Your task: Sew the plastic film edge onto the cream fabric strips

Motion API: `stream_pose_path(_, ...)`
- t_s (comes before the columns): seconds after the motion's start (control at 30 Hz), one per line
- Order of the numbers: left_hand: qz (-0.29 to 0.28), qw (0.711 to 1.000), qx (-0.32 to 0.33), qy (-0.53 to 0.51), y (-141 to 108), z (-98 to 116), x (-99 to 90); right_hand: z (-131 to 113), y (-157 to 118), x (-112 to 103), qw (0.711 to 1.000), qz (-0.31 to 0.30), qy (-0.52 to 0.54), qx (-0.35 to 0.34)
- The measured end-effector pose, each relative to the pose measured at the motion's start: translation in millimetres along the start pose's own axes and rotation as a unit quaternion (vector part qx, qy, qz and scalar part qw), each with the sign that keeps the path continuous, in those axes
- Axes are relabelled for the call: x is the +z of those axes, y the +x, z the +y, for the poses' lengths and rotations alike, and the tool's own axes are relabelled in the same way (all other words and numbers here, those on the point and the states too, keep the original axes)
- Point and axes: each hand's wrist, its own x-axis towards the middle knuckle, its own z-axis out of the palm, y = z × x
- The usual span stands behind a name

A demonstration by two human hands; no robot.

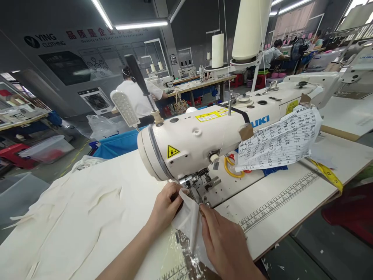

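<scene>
A white sewing machine [186,140] stands across the table, its needle and presser foot area [198,186] just beyond my hands. Thin white fabric [188,217] stretches between my two hands, its upper edge close to the presser foot. My left hand [167,204] pinches the fabric at its upper left corner, thumb against fingers. On the other side, my right hand [223,237] grips the fabric's right edge near the presser foot. The fabric's lower part hangs toward me over a shiny surface. Whether the fabric lies under the foot is hidden.
White fabric pieces [78,210] cover the table's left. Right of the needle lie yellow-handled scissors [231,169], a sheet of handwritten figures [279,140], a yellow measuring tape [329,175] and a printed ruler scale [279,198]. Thread cones [250,31] stand behind. A co-worker [136,95] sits beyond.
</scene>
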Motion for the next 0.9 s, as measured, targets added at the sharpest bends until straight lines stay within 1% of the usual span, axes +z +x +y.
stream_pose_path(0.27, -0.004, 1.0, 0.024, 0.015, 0.8, 1.5, 0.0, 1.9, 2.1, 3.4, 1.0, -0.024, -0.003, 0.004)
stream_pose_path(0.4, 0.009, 0.996, 0.053, 0.076, 0.4, 6.5, 3.0, 1.5, 2.1, 3.8, 0.999, -0.031, -0.024, -0.007)
stream_pose_path(0.53, 0.032, 0.988, 0.077, 0.127, 0.7, 7.1, 7.3, 1.2, 0.8, 6.0, 0.999, -0.021, -0.031, -0.011)
stream_pose_path(0.63, 0.021, 0.991, 0.072, 0.11, 1.2, 4.3, 6.6, 1.3, 1.6, 6.3, 0.999, -0.015, -0.027, -0.011)
stream_pose_path(0.77, -0.005, 0.997, 0.04, 0.063, 0.8, 0.2, 2.4, 1.1, 3.9, 3.5, 1.0, -0.012, -0.008, -0.004)
stream_pose_path(0.9, -0.005, 0.998, 0.03, 0.059, 0.1, -2.3, 0.6, 0.7, 5.3, 0.3, 1.0, -0.014, 0.006, 0.007)
